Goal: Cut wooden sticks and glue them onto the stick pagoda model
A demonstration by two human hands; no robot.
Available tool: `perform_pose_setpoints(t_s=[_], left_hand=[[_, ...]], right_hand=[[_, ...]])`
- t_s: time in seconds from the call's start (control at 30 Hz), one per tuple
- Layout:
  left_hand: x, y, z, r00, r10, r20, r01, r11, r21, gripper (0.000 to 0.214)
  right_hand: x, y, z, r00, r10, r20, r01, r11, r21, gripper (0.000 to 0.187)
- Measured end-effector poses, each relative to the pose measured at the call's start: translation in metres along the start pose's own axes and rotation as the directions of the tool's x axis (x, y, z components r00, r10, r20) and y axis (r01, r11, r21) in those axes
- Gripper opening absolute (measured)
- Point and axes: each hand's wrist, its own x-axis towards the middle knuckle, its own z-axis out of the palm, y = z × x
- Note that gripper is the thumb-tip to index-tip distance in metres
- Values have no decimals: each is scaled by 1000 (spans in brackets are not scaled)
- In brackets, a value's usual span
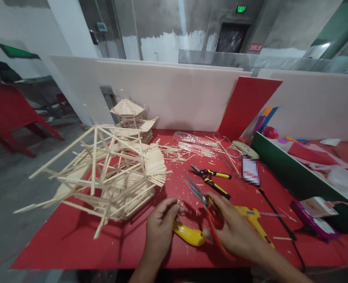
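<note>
My right hand (231, 224) is wrapped around the red handles of a pair of scissors (198, 192), whose blades point up and left, slightly apart. Thumb and fingers of my left hand (161, 222) pinch a small pale piece (178, 203), apparently the end of a wooden stick; most of it is hidden. Between both hands lies a curved yellow object (188, 234), partly covered, its kind unclear. Left of my hands stands an open frame of wooden sticks (94, 165). Behind it rises a tiered stick pagoda (128, 108).
Black-and-yellow pliers (212, 179) lie beyond the scissors, and a yellow glue gun (255, 222) is right of my right hand. Loose sticks (191, 146) and plastic wrap are scattered at the back of the red tabletop (82, 251). A green-sided box (288, 171) borders the right.
</note>
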Motion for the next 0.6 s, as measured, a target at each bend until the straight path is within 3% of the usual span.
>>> perform_pose_setpoints(t_s=[0.13, 0.27, 0.6], left_hand=[[4, 1, 3, 999, 38, 4, -38, 994, 104, 17], [5, 1, 5, 998, 62, -22, -59, 992, 110, 17], [4, 3, -2, 985, 158, 68, -169, 962, 213, 19]], right_hand=[[-20, -5, 6, 999, -36, -13, 36, 999, -35, 61], [-17, -13, 7, 996, -81, 37, 84, 993, -81, 61], [-12, -19, 10, 989, -102, 109, 108, 993, -50, 53]])
